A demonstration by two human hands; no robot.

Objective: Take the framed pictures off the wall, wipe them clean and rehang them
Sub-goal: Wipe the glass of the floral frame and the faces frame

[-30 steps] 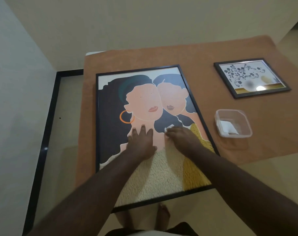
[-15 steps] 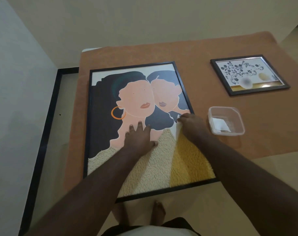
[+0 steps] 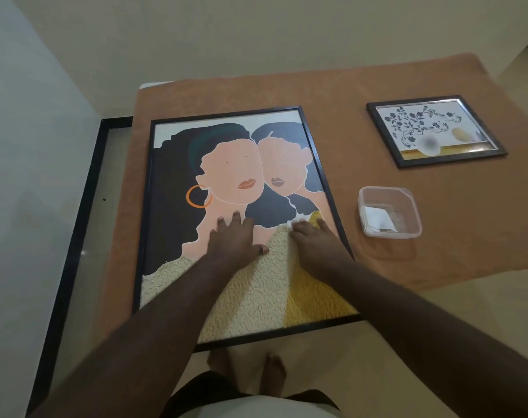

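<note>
A large black-framed picture [image 3: 317, 164] of two faces lies flat on the orange cloth. My left hand [image 3: 235, 239] rests flat on its glass near the middle, fingers spread. Just to its right, my right hand [image 3: 314, 242] holds a small white wipe [image 3: 299, 221] under its curled fingers and presses it on the glass, close to the frame's right edge. A small black-framed flower picture [image 3: 434, 131] lies face up at the back right of the cloth.
A clear plastic tub [image 3: 389, 211] holding white wipes stands on the orange cloth [image 3: 437, 236] right of the large picture. The table stands against a pale wall [image 3: 226, 34]. A black-edged floor strip [image 3: 72, 221] runs along the left. My bare feet [image 3: 247, 366] show below the table's near edge.
My right hand slid the wipe rightward across the glass to the frame's right edge, then came back a little toward the middle. My left hand stayed pressed on the picture.
</note>
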